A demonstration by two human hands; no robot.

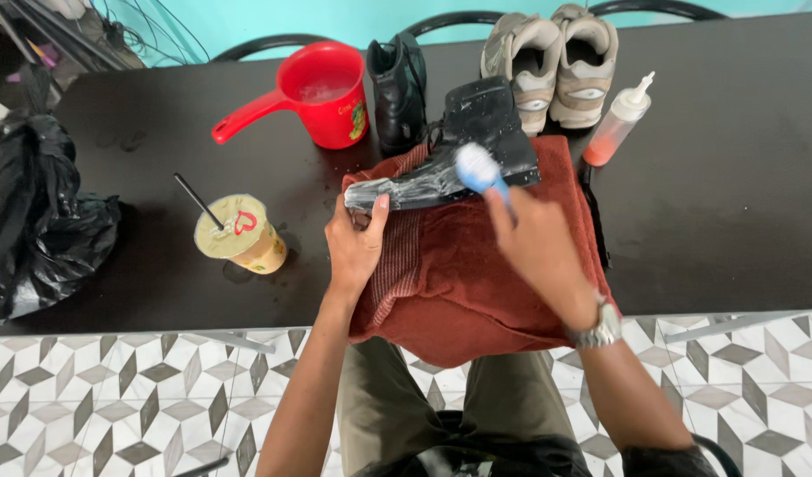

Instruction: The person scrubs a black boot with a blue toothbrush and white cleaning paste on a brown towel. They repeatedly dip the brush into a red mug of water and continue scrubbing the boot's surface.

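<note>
Bag: black plastic bag (35, 221) lies at the table's left end, well apart from the work.
Cup: sealed drink cup (240, 233) with a black straw stands left of the hands, near the towel.
Scoop: red water scoop (322, 95) holds water and stands behind the left hand, beside a second black boot (397, 88) that is upright and shows no foam.
Left hand: left hand (357, 243) reaches forward from the table's near edge, palm down; its fingers grip the toe of the boot, thumb lying along the sole edge, pinning it in place.
Boot: black boot (454, 155) lies on its side on the red towel (459, 274), which is spread over the black table (732, 221) and hangs off the near edge.
Progress: judging by the white foam along the toe and lower side, scrubbing is under way; the shaft looks mostly dry and seems to remain, as does rinsing.
Right hand: right hand (534, 243) comes in from the right, wrist bent, watch on the wrist; fingers are clenched around the blue brush (481, 170), whose white bristles press on the boot's side.
Sneakers: grey pair (551, 62) stands at the far edge.
Bottle: squeeze bottle (619, 124) with orange liquid leans just right of the towel.
</note>
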